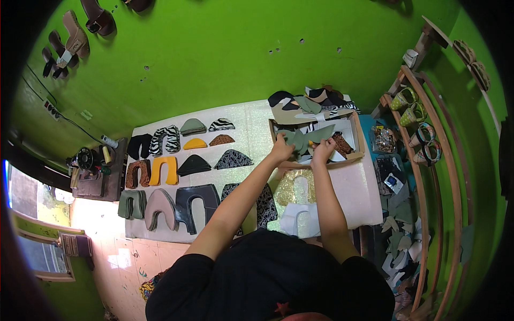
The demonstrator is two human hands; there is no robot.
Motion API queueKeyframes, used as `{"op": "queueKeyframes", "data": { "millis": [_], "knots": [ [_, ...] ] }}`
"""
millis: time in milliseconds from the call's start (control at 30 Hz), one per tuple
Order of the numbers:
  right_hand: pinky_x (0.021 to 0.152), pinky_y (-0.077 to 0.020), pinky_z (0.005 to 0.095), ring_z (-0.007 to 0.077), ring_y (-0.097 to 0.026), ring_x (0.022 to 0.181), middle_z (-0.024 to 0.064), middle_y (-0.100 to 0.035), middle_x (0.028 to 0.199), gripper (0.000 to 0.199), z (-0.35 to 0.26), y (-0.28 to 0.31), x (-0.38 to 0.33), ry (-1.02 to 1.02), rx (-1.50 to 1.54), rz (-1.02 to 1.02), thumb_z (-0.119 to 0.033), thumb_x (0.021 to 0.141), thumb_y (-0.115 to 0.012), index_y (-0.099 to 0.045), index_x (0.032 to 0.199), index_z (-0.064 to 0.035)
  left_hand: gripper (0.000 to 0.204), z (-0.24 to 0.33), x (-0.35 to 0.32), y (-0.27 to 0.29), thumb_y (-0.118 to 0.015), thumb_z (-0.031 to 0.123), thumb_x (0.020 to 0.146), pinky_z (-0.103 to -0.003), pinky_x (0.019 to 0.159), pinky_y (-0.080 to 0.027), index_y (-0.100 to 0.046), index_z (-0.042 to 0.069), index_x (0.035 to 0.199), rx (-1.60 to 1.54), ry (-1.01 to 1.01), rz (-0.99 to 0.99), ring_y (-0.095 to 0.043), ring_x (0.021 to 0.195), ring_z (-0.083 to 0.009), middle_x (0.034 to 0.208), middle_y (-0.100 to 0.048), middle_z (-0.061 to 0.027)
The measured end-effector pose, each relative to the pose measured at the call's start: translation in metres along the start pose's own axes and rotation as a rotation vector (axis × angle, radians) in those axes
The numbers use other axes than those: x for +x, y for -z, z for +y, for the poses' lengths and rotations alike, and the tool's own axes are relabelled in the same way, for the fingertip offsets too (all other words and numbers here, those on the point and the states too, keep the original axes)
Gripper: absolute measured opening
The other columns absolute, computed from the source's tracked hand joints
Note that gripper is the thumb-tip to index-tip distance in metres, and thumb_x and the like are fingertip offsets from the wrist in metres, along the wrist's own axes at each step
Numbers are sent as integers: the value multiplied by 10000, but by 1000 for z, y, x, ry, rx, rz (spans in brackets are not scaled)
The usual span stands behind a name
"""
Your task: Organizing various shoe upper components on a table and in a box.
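Both hands work in a shallow cardboard box (357, 140) at about 1 o'clock on the white surface (251, 128). The left hand (282, 150) is closed on a grey-green cut piece (297, 140), pinching its edge, likely so it can be drawn clear of the others. The right hand (323, 150) rests on the pile just beside it; its fingers curl down over a pale piece, but I cannot tell whether they grip it or only steady the heap. More mixed cut pieces (313, 101) lie heaped at 12 o'clock behind the box.

From 9 to 11 o'clock, cut pieces lie in tidy rows, like with like: zebra-striped (165, 139), yellow (163, 170), grey-green stacks (132, 204), dark ones (193, 206). A gold glitter piece (295, 187) and a white one (297, 219) sit nearest the body, at 6 o'clock below the box.
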State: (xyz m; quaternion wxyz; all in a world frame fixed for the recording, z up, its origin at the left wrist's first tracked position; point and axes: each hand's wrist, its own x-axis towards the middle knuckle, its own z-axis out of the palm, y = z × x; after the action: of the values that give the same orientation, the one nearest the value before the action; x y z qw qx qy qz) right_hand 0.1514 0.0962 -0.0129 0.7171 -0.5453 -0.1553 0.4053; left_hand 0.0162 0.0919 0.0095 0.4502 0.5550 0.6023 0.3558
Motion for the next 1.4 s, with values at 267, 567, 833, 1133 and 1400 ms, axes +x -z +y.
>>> {"op": "queueKeyframes", "data": {
  "millis": [267, 567, 833, 1133, 1400],
  "knots": [
    [707, -418, 275, 144, -516, 767, 80, -558, 891, 198, -5, -2, -18, 436, -287, -311, -91, 859, -465, -509, 1025, 9, 504, 24, -16, 22, -585, 181, 788, -350, 907, -368, -371, -31, 1191, -352, -157, -133, -435, 1116, -274, 1152, -468, -221],
    [425, -407, 163, 55, -513, 697, 26, -560, 877, 163, -45, -24, -75, 299, -241, -565, -116, 827, -536, -546, 961, -23, 521, 49, -62, 81, -600, -30, 729, -225, 680, -477, -383, 5, 1202, -351, -360, -250, -576, 777, -114, 1001, -507, -97],
    [609, -484, 242, 119, -543, 773, 57, -560, 894, 206, -63, -43, -120, 385, -282, -797, -46, 811, -507, -542, 1006, 10, 329, 36, -83, 121, -531, -8, 805, -230, 682, -494, -464, -15, 1128, -512, -292, -206, -608, 828, -164, 1016, -531, -140],
    [717, -448, 236, 121, -528, 825, 76, -550, 897, 215, -57, -57, -147, 465, -252, -719, 14, 750, -588, -532, 956, 45, 288, 22, -100, 154, -476, 83, 864, -236, 723, -492, -460, -33, 1127, -599, -225, -117, -606, 846, -177, 972, -579, -131],
    [547, -422, 175, 62, -504, 587, 18, -560, 731, 130, -43, -71, -172, 358, -226, -609, -28, 757, -625, -539, 843, 20, 286, 21, -119, 189, -376, 119, 908, -260, 754, -506, -443, -34, 1141, -850, -107, -161, -604, 876, -195, 986, -575, -142]
  ]
}}
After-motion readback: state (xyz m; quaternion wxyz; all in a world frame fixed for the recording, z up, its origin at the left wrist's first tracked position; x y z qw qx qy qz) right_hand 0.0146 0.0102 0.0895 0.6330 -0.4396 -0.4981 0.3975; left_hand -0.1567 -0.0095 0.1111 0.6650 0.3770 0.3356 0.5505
